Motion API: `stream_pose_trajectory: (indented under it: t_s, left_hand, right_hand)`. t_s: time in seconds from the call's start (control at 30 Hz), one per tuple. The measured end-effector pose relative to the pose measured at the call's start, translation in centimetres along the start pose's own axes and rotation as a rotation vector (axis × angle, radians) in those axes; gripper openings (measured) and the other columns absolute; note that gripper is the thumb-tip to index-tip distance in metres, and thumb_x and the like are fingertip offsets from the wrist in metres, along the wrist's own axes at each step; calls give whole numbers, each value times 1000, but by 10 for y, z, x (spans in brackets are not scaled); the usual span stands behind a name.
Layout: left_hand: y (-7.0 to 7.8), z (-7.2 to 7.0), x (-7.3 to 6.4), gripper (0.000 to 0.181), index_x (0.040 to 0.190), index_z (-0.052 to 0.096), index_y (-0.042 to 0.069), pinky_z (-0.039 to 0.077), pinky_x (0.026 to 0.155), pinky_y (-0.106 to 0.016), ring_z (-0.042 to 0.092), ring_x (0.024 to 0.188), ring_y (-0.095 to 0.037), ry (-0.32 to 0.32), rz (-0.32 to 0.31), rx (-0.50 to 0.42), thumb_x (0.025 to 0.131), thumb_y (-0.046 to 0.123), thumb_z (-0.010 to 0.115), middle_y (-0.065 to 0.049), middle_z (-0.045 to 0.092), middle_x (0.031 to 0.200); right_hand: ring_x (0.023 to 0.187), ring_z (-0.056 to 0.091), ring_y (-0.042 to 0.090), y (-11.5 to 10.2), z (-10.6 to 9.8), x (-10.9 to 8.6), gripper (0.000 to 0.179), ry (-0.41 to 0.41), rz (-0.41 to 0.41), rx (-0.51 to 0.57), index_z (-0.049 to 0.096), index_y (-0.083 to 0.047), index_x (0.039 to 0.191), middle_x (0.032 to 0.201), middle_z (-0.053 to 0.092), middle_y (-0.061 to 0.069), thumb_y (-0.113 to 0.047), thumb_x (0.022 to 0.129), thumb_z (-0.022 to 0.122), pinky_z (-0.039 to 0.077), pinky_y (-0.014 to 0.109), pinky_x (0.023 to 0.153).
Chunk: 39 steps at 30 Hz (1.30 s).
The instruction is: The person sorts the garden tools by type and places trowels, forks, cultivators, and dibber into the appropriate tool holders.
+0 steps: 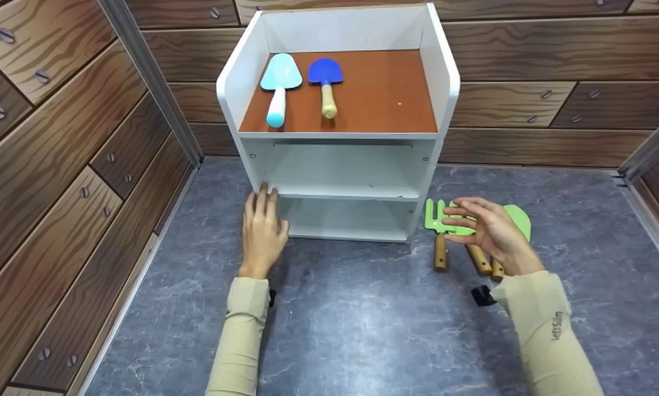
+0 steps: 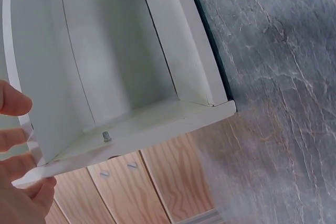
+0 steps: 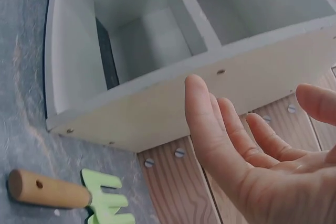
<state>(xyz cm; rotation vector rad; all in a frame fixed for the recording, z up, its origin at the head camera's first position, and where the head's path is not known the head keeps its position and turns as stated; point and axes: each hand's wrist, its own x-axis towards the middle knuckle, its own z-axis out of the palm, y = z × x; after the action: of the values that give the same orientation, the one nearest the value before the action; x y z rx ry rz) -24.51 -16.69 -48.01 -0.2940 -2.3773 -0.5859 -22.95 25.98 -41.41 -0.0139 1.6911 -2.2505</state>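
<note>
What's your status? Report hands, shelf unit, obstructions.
Left hand touching shelf unit. Right hand empty. Unit upright, two scoops on top. Green tools beside it, partly hidden by right hand.

We've got a worktop (image 1: pixel 362 341): shelf (image 1: pixel 340 170) by the far edge, green tools (image 1: pixel 479 259) toward the far right corner, teal trowel (image 1: pixel 280 77) and blue trowel (image 1: pixel 325 74) up top near the shelf's left edge.

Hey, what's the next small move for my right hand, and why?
I'd probably lower your right hand and pinch the fork by its handle. That hand is empty, fingers apart and close by, and the handle lies uncovered on the floor. The turquoise shovel and blue shovel already lie on the shelf, so the fork may belong there too.
</note>
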Motion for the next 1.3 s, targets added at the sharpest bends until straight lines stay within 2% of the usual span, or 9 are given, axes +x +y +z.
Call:
stream_pose_trajectory:
  t_s: [0.2, 0.43, 0.7, 0.9, 1.07, 1.3]
  left_hand:
    - [-1, 2, 0, 61, 140, 53, -9, 36, 112, -60, 41, 131, -53, 16, 15, 3, 82, 1, 69, -28, 45, 148]
    - [-1, 2, 0, 61, 140, 53, -9, 36, 112, -60, 41, 131, -53, 15, 17, 0, 82, 1, 69, -29, 45, 149]
    - [-2, 1, 0, 60, 140, 53, -9, 33, 114, -59, 41, 132, -52, 11, 8, -7, 82, -4, 67, -28, 45, 149]
    - [-1, 0, 1, 60, 140, 53, -9, 34, 114, -59, 41, 132, -53, 3, 5, 4, 82, -3, 67, -29, 45, 149]
    - [-1, 0, 1, 60, 140, 53, -9, 35, 114, -59, 42, 132, -52, 7, 10, 10, 82, -2, 67, -29, 46, 148]
    - [-2, 1, 1, 60, 140, 53, -9, 35, 113, -60, 42, 132, -52, 7, 11, 7, 82, -1, 67, -29, 46, 148]
  right_hand:
    - [102, 68, 24, 5, -11, -2, 24, -2, 29, 46, 59, -6, 123, 116, 68, 10, -22, 106, 53, 60, 45, 87]
    - [103, 69, 23, 10, -27, -5, 36, 27, 53, 32, 47, -3, 136, 114, 69, 8, -23, 107, 51, 60, 44, 87]
    - [101, 69, 21, 13, -43, -4, 25, 56, 80, 9, 56, -15, 129, 112, 70, 4, -25, 106, 52, 60, 44, 87]
    - [103, 68, 19, 17, -54, -3, 39, 57, 104, -49, 43, -10, 140, 110, 69, -1, -31, 108, 45, 60, 42, 87]
    - [100, 69, 19, 20, -61, -3, 38, 79, 117, -42, 48, -11, 133, 109, 70, 0, -39, 108, 42, 60, 44, 86]
    - [102, 69, 21, 25, -71, -8, 40, 110, 131, -34, 48, -12, 130, 107, 71, 0, -43, 107, 40, 59, 46, 89]
